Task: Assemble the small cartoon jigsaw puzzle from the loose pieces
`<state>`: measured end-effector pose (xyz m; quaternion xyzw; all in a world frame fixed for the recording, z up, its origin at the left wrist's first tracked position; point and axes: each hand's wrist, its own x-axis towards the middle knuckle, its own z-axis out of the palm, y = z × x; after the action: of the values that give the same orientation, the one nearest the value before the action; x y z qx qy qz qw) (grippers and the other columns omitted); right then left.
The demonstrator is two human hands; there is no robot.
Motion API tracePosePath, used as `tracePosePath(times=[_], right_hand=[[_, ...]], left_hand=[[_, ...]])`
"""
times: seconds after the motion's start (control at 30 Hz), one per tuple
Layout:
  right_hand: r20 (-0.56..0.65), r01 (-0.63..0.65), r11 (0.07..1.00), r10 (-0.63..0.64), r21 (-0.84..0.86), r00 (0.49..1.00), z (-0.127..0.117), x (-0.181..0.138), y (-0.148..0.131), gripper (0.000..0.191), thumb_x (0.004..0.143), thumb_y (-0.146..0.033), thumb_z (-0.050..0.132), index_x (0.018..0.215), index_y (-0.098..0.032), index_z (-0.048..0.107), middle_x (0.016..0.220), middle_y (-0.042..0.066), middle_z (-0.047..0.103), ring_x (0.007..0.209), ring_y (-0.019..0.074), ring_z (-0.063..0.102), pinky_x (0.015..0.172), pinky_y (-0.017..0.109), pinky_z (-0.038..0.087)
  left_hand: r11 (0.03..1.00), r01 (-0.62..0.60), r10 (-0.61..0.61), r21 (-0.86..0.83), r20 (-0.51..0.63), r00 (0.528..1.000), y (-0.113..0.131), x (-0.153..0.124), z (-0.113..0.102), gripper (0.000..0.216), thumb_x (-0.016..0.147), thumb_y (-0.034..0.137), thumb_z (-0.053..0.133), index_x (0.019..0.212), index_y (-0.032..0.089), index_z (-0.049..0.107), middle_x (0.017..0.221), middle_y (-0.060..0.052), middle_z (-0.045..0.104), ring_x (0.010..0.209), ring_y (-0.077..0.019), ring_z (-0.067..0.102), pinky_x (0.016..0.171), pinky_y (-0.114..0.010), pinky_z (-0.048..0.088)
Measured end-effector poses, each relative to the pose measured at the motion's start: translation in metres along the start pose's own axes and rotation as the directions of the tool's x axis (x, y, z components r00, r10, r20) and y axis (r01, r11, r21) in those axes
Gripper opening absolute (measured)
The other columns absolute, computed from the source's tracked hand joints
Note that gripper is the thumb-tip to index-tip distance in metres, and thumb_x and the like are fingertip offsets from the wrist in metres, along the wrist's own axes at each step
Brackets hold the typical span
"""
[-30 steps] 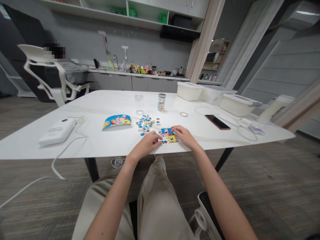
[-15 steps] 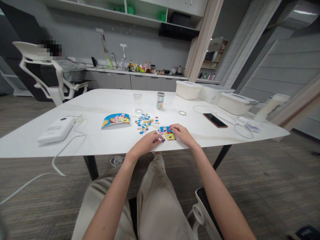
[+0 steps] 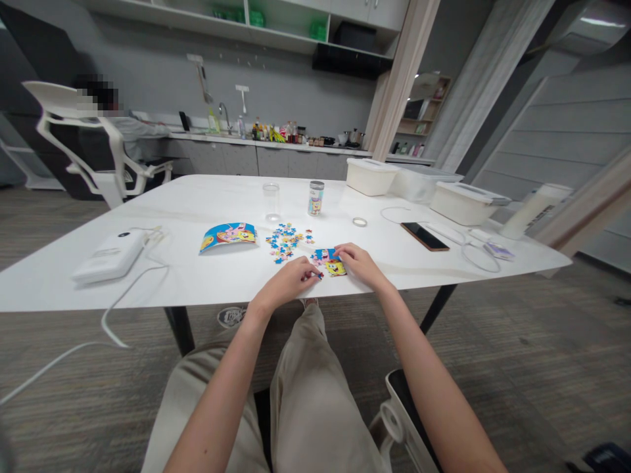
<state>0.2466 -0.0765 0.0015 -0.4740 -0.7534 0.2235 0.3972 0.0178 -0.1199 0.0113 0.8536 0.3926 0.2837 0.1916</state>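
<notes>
My left hand (image 3: 296, 277) is pinched on a small dark red-and-blue jigsaw piece (image 3: 321, 275) near the table's front edge. Just right of it lies a joined section of jigsaw puzzle (image 3: 335, 268) with a yellow cartoon face and blue parts. My right hand (image 3: 359, 264) bends its fingers over the right side of this section, holding it against the table; the hand covers part of it. Loose jigsaw pieces (image 3: 284, 243) are scattered beyond my left hand. A curled picture sheet (image 3: 229, 237) with similar cartoon figures lies to their left.
On the white table (image 3: 172, 203) stand a clear jar (image 3: 271, 202) and a cartoon-labelled can (image 3: 316, 199). A tape ring (image 3: 359, 222), a phone (image 3: 424, 236), cables and lidded boxes (image 3: 371, 179) are to the right. A white device (image 3: 109, 256) lies left. A person sits at the far left.
Hardly anything differs. My left fingers and the jigsaw piece have shifted very slightly, and the view has moved a little; my right hand stays on the joined section.
</notes>
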Motion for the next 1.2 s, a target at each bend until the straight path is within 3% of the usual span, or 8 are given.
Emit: tracePosePath(times=[0.33, 0.53, 0.7, 0.83, 1.2], right_hand=[[0.002, 0.001, 1.0, -0.001, -0.005, 1.0, 0.0, 0.0, -0.001, 0.023, 0.086, -0.023, 0.048, 0.083, -0.021, 0.07, 0.109, 0.007, 0.068, 0.106, 0.0196, 0.061, 0.1, 0.036, 0.044], [-0.003, 0.0, 1.0, 0.0, 0.001, 1.0, 0.0, 0.0, -0.002, 0.023, 0.086, -0.022, 0.047, 0.082, -0.021, 0.07, 0.109, 0.006, 0.068, 0.106, 0.0194, 0.061, 0.099, 0.036, 0.044], [0.0, -0.001, 1.0, 0.001, 0.0, 1.0, 0.0, -0.001, -0.002, 0.024, 0.086, -0.022, 0.046, 0.084, -0.02, 0.07, 0.11, 0.008, 0.067, 0.106, 0.0196, 0.061, 0.099, 0.035, 0.044], [0.003, 0.009, 1.0, -0.009, 0.0, 1.0, 0.0, 0.0, -0.002, 0.024, 0.087, -0.022, 0.046, 0.083, -0.019, 0.069, 0.109, 0.008, 0.067, 0.105, 0.0196, 0.061, 0.098, 0.035, 0.044], [-0.003, 0.007, 1.0, -0.007, 0.018, 1.0, 0.002, 0.0, 0.001, 0.023, 0.087, -0.021, 0.047, 0.083, -0.02, 0.069, 0.109, 0.007, 0.067, 0.105, 0.0184, 0.061, 0.098, 0.034, 0.044]], left_hand=[[0.994, 0.01, -0.002, 0.112, -0.071, 0.997, -0.001, 0.0, 0.003, 0.019, 0.092, 0.02, 0.05, 0.078, 0.017, 0.063, 0.083, -0.004, 0.057, 0.078, -0.0162, 0.055, 0.074, -0.028, 0.044], [0.992, 0.016, -0.006, 0.122, -0.083, 0.997, 0.002, -0.002, 0.004, 0.017, 0.091, 0.023, 0.054, 0.088, 0.017, 0.069, 0.088, -0.005, 0.059, 0.08, -0.0164, 0.058, 0.077, -0.029, 0.045], [0.99, 0.12, -0.108, 0.073, -0.148, 0.983, -0.001, -0.002, 0.001, 0.015, 0.08, 0.03, 0.069, 0.08, 0.016, 0.072, 0.079, -0.004, 0.061, 0.071, -0.0154, 0.057, 0.072, -0.029, 0.046], [0.973, 0.224, -0.21, 0.056, -0.195, 0.958, 0.001, -0.002, -0.005, 0.012, 0.077, 0.027, 0.069, 0.079, 0.017, 0.076, 0.072, -0.003, 0.062, 0.067, -0.0151, 0.057, 0.07, -0.029, 0.046], [0.981, 0.195, -0.192, 0.013, -0.123, 0.974, 0.008, -0.007, -0.015, 0.025, 0.073, 0.01, 0.057, 0.085, 0.018, 0.077, 0.075, -0.001, 0.065, 0.065, -0.0116, 0.057, 0.068, -0.025, 0.047]])
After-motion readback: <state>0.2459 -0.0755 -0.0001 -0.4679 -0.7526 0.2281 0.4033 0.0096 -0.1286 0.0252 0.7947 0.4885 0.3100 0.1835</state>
